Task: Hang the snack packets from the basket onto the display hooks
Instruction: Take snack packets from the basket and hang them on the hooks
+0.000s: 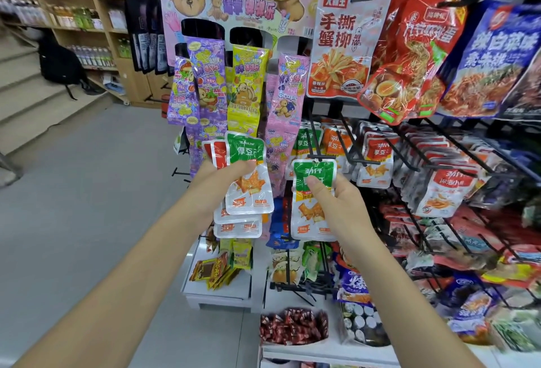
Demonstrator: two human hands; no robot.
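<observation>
My left hand (225, 180) grips a fanned stack of small snack packets (248, 192), a green-topped one in front and red-topped ones behind. My right hand (336, 194) pinches a single green-topped packet (313, 203), thumb on its front. That packet's top edge is at the tip of a black display hook (317, 157); whether the hook passes through its hole I cannot tell. Behind it the same hook row carries green packets (307, 139) and orange ones (377, 153). No basket is in view.
A bear-printed candy stand (234, 1) with purple, yellow and pink packs stands left of the rack. Large snack bags (348, 45) hang above, more hooks and packets fill the right. Low white shelves (216, 288) hold snacks below. Grey floor and stairs lie to the left.
</observation>
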